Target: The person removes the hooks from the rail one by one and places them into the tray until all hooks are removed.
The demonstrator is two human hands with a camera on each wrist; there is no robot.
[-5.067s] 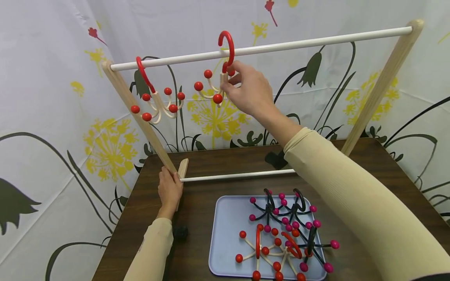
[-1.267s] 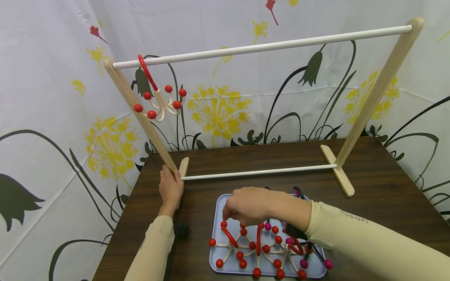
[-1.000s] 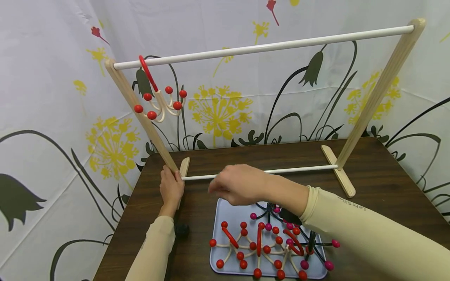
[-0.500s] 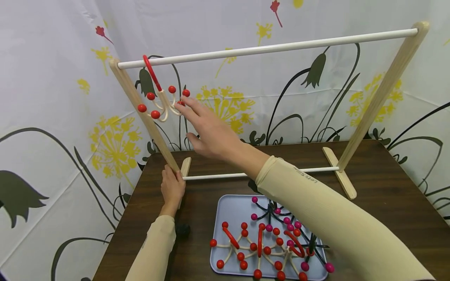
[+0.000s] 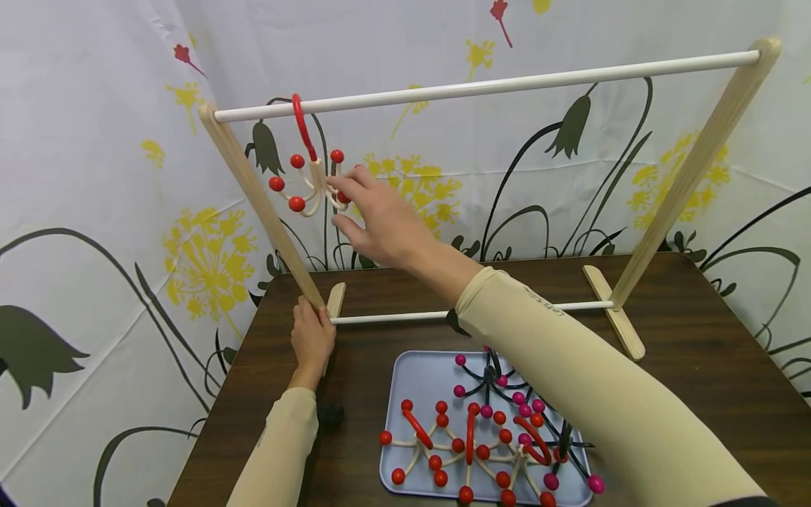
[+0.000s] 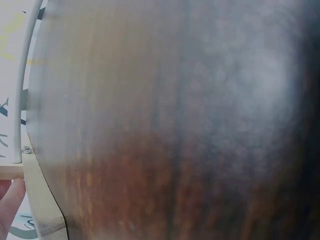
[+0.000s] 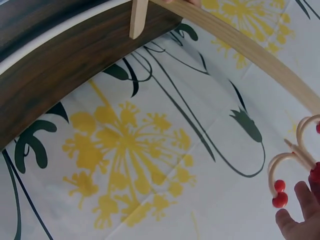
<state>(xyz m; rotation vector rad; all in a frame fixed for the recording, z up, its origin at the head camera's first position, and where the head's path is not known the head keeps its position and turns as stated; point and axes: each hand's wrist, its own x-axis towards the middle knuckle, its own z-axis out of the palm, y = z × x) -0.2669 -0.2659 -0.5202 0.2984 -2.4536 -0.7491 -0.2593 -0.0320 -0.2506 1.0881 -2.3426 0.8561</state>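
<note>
A beige hanger (image 5: 319,184) with a red hook and several red-balled arms hangs from the rack's white upper bar (image 5: 469,89), near its left end. My right hand (image 5: 389,224) is at its stem, fingers bent onto the stem and the thumb lower and apart. In the right wrist view, the fingers (image 7: 304,200) appear beside the red balls (image 7: 280,194); the rest of the hand is cut off. My left hand (image 5: 312,338) grips the foot of the left wooden post (image 5: 269,218). The left wrist view shows only a finger (image 6: 11,207) against the wood.
A pale blue tray (image 5: 395,384) on the dark wooden table (image 5: 690,373) holds several red-balled hangers (image 5: 469,440) and black hangers (image 5: 488,380) with pink balls. My right forearm covers part of them. The rack's right foot (image 5: 614,310) stands farther back. A patterned curtain hangs behind.
My right hand laid a second red-hooked hanger in the tray, then rose to the remaining hanging one. That hanger has slid right along the bar. The left hand stays on the post.
</note>
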